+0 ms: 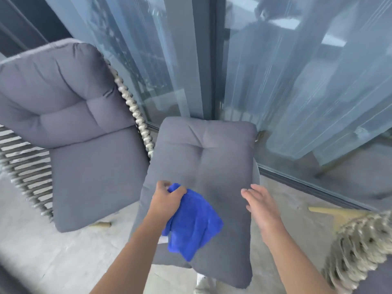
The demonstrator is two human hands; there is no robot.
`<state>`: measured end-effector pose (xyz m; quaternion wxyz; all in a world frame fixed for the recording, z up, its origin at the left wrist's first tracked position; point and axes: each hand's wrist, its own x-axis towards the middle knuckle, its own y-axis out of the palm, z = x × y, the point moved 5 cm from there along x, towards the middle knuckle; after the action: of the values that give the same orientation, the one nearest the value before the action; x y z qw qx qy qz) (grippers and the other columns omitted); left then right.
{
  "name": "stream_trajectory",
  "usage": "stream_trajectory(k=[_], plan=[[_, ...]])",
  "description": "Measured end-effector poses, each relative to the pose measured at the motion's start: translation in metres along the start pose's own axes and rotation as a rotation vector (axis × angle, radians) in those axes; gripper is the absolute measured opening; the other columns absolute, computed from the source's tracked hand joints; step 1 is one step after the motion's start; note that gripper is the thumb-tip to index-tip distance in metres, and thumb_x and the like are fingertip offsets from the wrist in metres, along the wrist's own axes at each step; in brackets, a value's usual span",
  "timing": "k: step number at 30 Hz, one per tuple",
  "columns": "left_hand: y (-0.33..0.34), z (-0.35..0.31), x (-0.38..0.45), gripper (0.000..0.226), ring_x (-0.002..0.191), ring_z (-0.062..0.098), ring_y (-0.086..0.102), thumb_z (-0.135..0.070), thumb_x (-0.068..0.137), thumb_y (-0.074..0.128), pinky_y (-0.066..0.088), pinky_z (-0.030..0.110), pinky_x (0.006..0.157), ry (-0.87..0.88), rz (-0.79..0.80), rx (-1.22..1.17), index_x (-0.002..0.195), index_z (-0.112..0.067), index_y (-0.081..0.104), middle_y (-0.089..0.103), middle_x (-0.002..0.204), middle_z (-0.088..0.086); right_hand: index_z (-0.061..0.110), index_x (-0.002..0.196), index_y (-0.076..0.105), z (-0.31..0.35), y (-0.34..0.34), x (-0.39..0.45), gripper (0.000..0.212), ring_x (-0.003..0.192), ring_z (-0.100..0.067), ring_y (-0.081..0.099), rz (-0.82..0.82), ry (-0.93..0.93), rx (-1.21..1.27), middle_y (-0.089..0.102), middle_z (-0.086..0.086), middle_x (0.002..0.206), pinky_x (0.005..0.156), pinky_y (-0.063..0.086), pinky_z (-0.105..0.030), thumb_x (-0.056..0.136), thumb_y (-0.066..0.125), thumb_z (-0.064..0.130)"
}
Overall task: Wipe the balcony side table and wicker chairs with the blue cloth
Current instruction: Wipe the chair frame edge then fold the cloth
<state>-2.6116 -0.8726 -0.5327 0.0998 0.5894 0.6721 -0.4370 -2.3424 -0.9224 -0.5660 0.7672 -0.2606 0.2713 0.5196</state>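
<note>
A grey tufted cushion (pixel 203 166) is lying across the small round bench (pixel 256 172), covering nearly all of it, so that only a thin pale arc of the bench's rim is showing at the cushion's right edge. The cushion is hanging past the bench's near edge, towards the person.

The blue cloth (pixel 193 223) is looking plush and bright, bunched at the top and falling loose in folds below, with a small white tag showing at its lower left edge. It is hanging over the near left part of the loose cushion.

The left hand (pixel 167 198) is gripping the bunched top of the cloth, fingers curled round it, knuckles up, the forearm reaching in from the bottom of the view. The right hand (pixel 261 202) is holding nothing; its fingers are lying straight and close together, pointing left and away, over the cushion's right edge, and whether they are touching the fabric cannot be told.

To the left, a wicker chair (pixel 135 111) with a rope-wound rim is carrying a grey seat cushion (pixel 70 115) folded up against its back. At the lower right, the woven edge of a second wicker chair (pixel 358 251) is showing above the pale floor (pixel 53 251). Behind the bench, glass doors (pixel 297 81) with sheer curtains are standing.
</note>
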Motion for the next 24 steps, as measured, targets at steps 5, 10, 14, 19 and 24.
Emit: stream_trajectory(k=[5,10,14,19,24], plan=[[-0.043,0.011,0.104,0.065,0.106,0.032,0.055,-0.037,0.092,0.063,0.047,0.040,0.092,-0.003,-0.026,0.432,0.147,-0.023,0.031,0.058,0.116,0.001,0.016,0.143,0.049,-0.039,0.031,0.055,0.097,0.124,-0.029,0.060,-0.185,0.086,-0.149,0.059,-0.004,0.139,0.105,0.051,-0.048,0.061,0.075,0.060],[-0.041,0.029,0.168,0.081,0.118,0.035,0.053,-0.061,0.085,0.070,0.045,0.042,0.098,-0.154,0.074,0.476,0.143,-0.016,0.035,0.056,0.130,0.006,0.021,0.133,0.049,-0.045,0.038,0.081,0.081,0.114,-0.028,0.062,-0.255,0.146,-0.182,0.062,0.001,0.127,0.096,0.054,-0.047,0.068,0.086,0.052],[-0.031,0.038,0.192,0.103,0.128,0.032,0.053,-0.071,0.076,0.076,0.042,0.041,0.104,-0.240,0.144,0.326,0.151,-0.013,0.036,0.051,0.145,0.007,0.023,0.136,0.047,-0.052,0.033,0.097,0.076,0.113,-0.023,0.061,-0.221,0.144,-0.172,0.061,0.005,0.122,0.094,0.050,-0.039,0.075,0.090,0.042],[-0.043,0.046,0.201,0.106,0.110,0.024,0.066,-0.080,0.048,0.086,0.051,0.043,0.105,-0.209,0.162,0.194,0.129,-0.019,0.058,0.067,0.124,-0.002,0.023,0.132,0.055,-0.058,0.043,0.103,0.080,0.110,-0.018,0.065,-0.169,0.149,-0.114,0.067,0.008,0.120,0.097,0.053,-0.040,0.067,0.092,0.051],[-0.043,0.040,0.174,0.082,0.110,0.026,0.062,-0.068,0.069,0.084,0.051,0.043,0.100,-0.126,0.082,0.181,0.125,-0.016,0.054,0.061,0.123,0.001,0.032,0.126,0.062,-0.056,0.034,0.081,0.079,0.105,-0.014,0.069,-0.190,0.079,-0.093,0.073,0.014,0.113,0.092,0.057,-0.040,0.056,0.085,0.062]])
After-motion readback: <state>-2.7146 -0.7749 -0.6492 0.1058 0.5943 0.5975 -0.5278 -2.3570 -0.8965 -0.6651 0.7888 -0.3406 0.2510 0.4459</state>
